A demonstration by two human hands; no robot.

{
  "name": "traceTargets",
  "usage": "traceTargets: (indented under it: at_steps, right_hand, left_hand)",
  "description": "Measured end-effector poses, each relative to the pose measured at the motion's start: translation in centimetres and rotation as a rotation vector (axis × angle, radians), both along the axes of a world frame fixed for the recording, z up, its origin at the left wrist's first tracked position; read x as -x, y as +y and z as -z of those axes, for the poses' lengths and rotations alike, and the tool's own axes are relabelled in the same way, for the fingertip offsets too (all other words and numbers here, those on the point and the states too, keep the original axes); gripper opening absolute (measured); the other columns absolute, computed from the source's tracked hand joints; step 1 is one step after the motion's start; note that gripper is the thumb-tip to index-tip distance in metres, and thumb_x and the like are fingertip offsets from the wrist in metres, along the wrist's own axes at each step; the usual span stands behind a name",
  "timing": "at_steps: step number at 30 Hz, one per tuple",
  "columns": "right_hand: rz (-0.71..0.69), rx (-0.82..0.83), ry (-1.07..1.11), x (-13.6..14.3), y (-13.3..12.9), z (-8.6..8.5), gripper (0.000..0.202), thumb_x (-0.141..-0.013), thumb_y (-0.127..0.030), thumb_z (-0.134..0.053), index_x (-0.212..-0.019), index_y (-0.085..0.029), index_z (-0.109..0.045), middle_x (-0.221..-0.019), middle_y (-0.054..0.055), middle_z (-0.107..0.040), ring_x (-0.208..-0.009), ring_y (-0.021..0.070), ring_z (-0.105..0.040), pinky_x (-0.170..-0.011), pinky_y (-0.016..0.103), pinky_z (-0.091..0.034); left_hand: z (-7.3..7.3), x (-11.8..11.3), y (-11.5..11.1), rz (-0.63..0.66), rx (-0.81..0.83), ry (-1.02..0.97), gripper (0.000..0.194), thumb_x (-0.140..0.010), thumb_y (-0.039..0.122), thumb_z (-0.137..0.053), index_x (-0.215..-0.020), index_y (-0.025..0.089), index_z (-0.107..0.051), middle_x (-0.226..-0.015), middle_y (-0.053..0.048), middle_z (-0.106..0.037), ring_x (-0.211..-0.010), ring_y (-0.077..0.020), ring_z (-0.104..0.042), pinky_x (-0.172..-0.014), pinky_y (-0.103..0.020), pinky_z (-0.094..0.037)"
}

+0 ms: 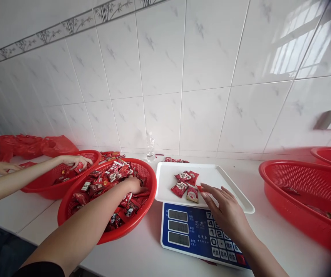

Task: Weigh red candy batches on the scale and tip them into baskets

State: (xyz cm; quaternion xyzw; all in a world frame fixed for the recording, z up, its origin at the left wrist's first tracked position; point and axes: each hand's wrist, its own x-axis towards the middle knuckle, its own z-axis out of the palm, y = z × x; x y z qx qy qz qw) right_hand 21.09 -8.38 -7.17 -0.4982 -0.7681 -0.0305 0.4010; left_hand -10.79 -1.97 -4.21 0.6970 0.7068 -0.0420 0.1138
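My left hand (135,185) reaches into a red plastic basket (151,192) heaped with small wrapped packets (96,186), mostly red. Its fingers are largely buried among them, so their grip is hidden. Over the white tray (229,188) of a blue digital scale (193,234), my right hand (223,202) pinches a small red packet (200,188) between thumb and fingertips, mostly covered by the fingers. Just left of those fingertips, several red packets (179,188) lie together on the tray. Part of the scale's keypad is under my right wrist.
Another person's hand (74,161) works in a second red basket (41,188) at left. A clear bottle (151,148) stands by the tiled wall. Large red basket (301,215) at right holds a few packets. Red bags (58,145) lie at the far left.
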Motion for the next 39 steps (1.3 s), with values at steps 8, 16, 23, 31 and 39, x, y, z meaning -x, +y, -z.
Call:
traceTargets:
  at_steps: [8,16,23,31,39]
  right_hand:
    - [0.032,-0.012,-0.019,-0.1,0.0,-0.1,0.043,-0.091,-0.053,-0.031,-0.104,-0.026,-0.062,-0.100,0.002,-0.071,-0.093,0.0222,-0.065,-0.090,0.043,-0.047]
    - [0.072,-0.014,-0.010,-0.1,0.1,0.0,0.047,-0.090,-0.055,-0.029,-0.105,-0.028,-0.064,-0.095,0.002,-0.073,-0.093,0.0237,-0.065,-0.080,0.041,-0.051]
    - [0.087,-0.001,-0.015,-0.1,0.0,-0.1,0.051,-0.088,-0.059,-0.027,-0.104,-0.028,-0.066,-0.096,0.004,-0.072,-0.095,0.0253,-0.065,-0.077,0.041,-0.052]
    - [0.083,0.014,-0.018,-0.1,0.0,-0.1,0.047,-0.089,-0.056,-0.030,-0.106,-0.029,-0.065,-0.096,0.002,-0.072,-0.093,0.0236,-0.065,-0.077,0.039,-0.053]
    - [0.087,0.047,0.011,-0.1,0.0,0.0,0.046,-0.088,-0.057,-0.031,-0.104,-0.030,-0.065,-0.092,0.002,-0.072,-0.088,0.0231,-0.066,-0.070,0.036,-0.053]
  left_hand:
    - [-2.4,1.4,0.2,0.105,0.022,-0.211,0.032,-0.064,0.039,-0.065,-0.045,0.020,-0.047,-0.043,0.003,-0.045,-0.044,-0.0135,-0.042,-0.049,-0.025,-0.032]
    - [-5.4,2.3,-1.0,0.003,-0.037,-0.674,0.037,-0.067,0.049,-0.065,-0.061,0.019,-0.044,-0.057,0.006,-0.048,-0.054,-0.0104,-0.049,-0.053,-0.022,-0.038]
    - [-5.9,2.2,-1.1,-0.180,-0.109,-1.289,0.034,-0.062,0.032,-0.077,-0.068,0.016,-0.048,-0.066,0.004,-0.056,-0.064,-0.0098,-0.056,-0.068,-0.028,-0.049]
    - [-3.3,2.2,0.0,-0.151,-0.205,-0.911,0.015,-0.078,0.027,-0.061,-0.076,0.018,-0.049,-0.071,0.002,-0.057,-0.061,-0.0093,-0.057,-0.063,-0.025,-0.048]
    - [-1.0,3.3,0.7,-0.026,-0.057,-0.371,0.024,-0.050,0.022,-0.073,-0.040,0.020,-0.052,-0.037,0.003,-0.044,-0.046,-0.0142,-0.048,-0.052,-0.024,-0.037]
